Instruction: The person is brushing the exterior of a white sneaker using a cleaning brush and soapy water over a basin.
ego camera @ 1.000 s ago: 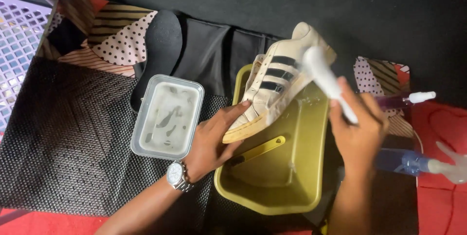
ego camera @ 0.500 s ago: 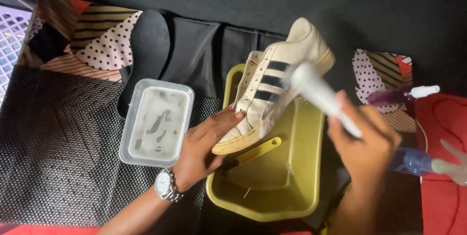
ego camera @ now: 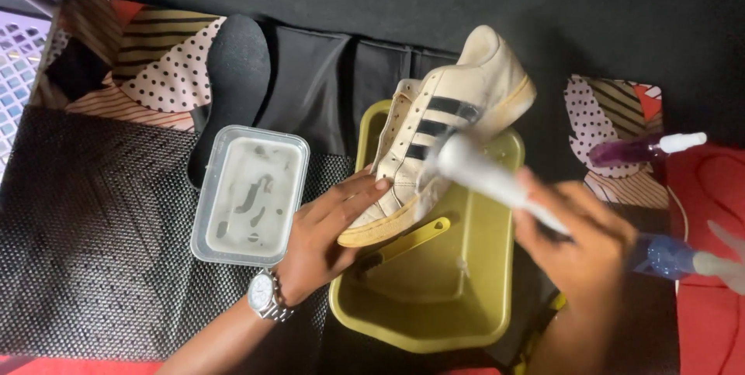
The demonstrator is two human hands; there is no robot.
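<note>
A white sneaker with black stripes [ego camera: 454,123] lies tilted across the rim of an olive-yellow plastic tub [ego camera: 481,297]. My left hand [ego camera: 326,228], with a silver wristwatch, grips the sneaker at its toe end. My right hand [ego camera: 578,239] holds a white brush [ego camera: 481,173], blurred by motion, whose head presses on the side of the sneaker near the stripes. A yellow-handled brush [ego camera: 407,241] lies inside the tub.
A clear plastic container [ego camera: 250,193] of cloudy water stands left of the tub. A black insole [ego camera: 233,80] lies behind it on patterned cloth. Two spray bottles, purple [ego camera: 644,148] and blue [ego camera: 683,259], lie at the right. A dark mesh mat [ego camera: 93,243] covers the left.
The white brush has moved down and left along the sneaker's side, from near the heel to the stripes. My left hand keeps its hold on the toe.
</note>
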